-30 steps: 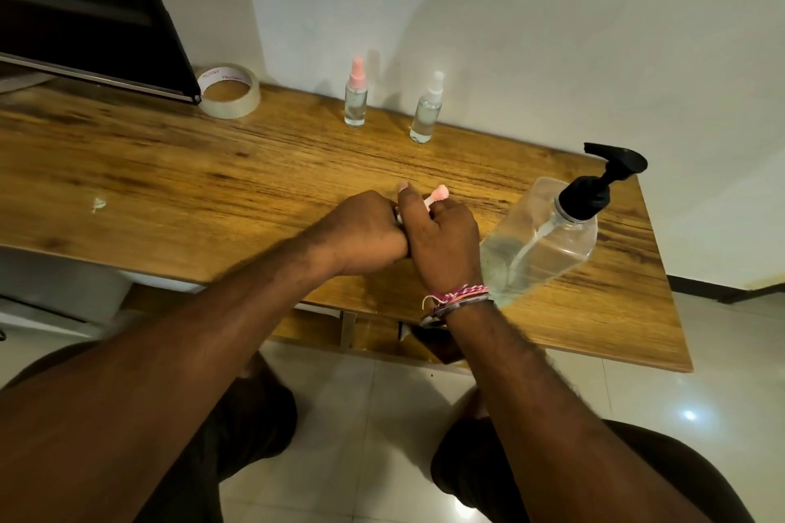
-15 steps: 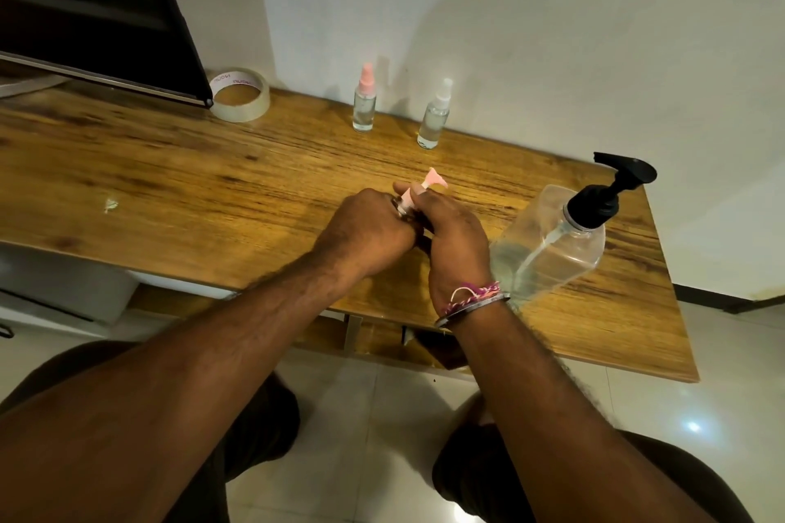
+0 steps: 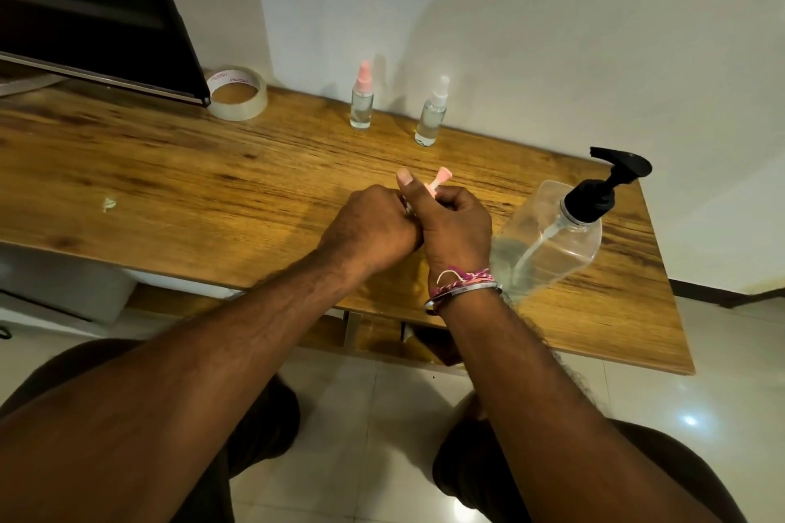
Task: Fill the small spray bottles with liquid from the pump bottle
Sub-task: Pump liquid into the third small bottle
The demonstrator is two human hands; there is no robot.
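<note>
Both hands meet over the middle of the desk [image 3: 170, 166], near its front edge, working on one small spray bottle. The left hand [image 3: 374, 225] is curled into a fist around the bottle's body, which is almost wholly hidden inside it. The right hand [image 3: 454, 225] pinches the pink cap [image 3: 439, 180], which sticks out above the knuckles and tilts away toward the back edge.

This looks like the cap step: unscrewing it to open the bottle, or screwing it back on. Which one cannot be told, since the bottle's level is hidden.

The pump bottle [image 3: 552, 238] stands just beside the right wrist, toward the desk's right edge, with liquid only in its lower part. Two more spray bottles stand upright along the back edge, one pink-topped [image 3: 362, 102] and one white-topped [image 3: 431, 113]; both seem to hold clear liquid.

If the cap is coming off, the next move calls for setting it down, standing the open bottle under the pump's spout and pressing gently, as the neck is narrow.
</note>
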